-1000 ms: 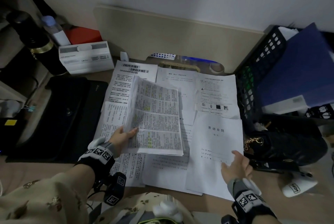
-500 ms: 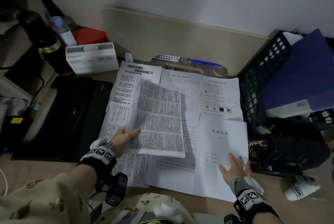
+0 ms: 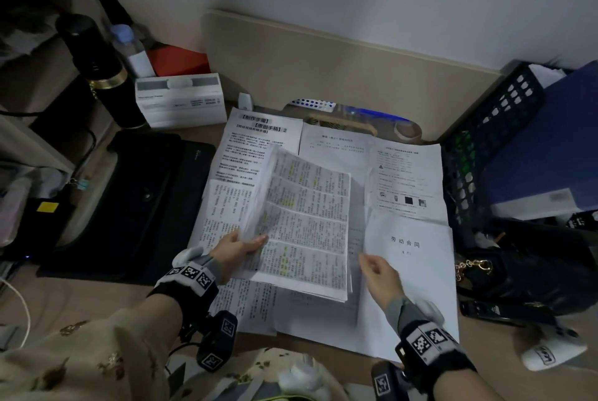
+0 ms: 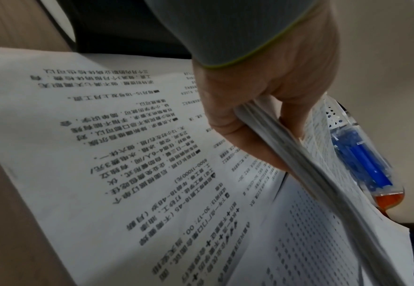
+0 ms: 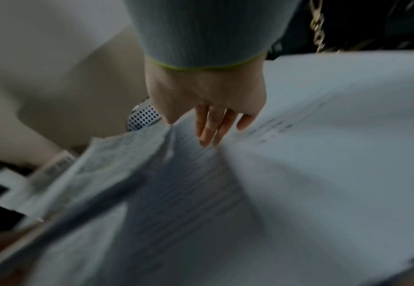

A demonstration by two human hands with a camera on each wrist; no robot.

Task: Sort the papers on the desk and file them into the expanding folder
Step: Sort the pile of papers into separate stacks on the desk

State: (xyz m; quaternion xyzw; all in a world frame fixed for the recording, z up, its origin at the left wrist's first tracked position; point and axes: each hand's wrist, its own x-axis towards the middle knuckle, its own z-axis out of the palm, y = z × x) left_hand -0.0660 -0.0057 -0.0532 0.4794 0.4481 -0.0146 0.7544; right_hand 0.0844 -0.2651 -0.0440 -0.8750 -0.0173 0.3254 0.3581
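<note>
The left hand (image 3: 234,247) pinched a sheaf (image 3: 304,226) at its lower left edge, thumb on top and fingers (image 4: 227,123) curled beneath, holding it tilted clear of the desk. The right hand (image 3: 380,276) held nothing; its fingers (image 5: 209,127) were straight and loosely spread, hovering over the gap between the sheaf and the title page (image 3: 411,258). Whether they touched paper could not be told through the blur. More sheets (image 3: 255,148) lay spread flat under and around the sheaf, overlapping one another. The folder (image 3: 129,203), seemingly the black flat case to the left, lay shut just beside the papers. The step looked like gathering: one group picked up, the rest unsorted, nothing filed. Next, the right hand probably needed to lift a matching sheet or steady the sheaf's free edge, then square the pile before opening the folder
</note>
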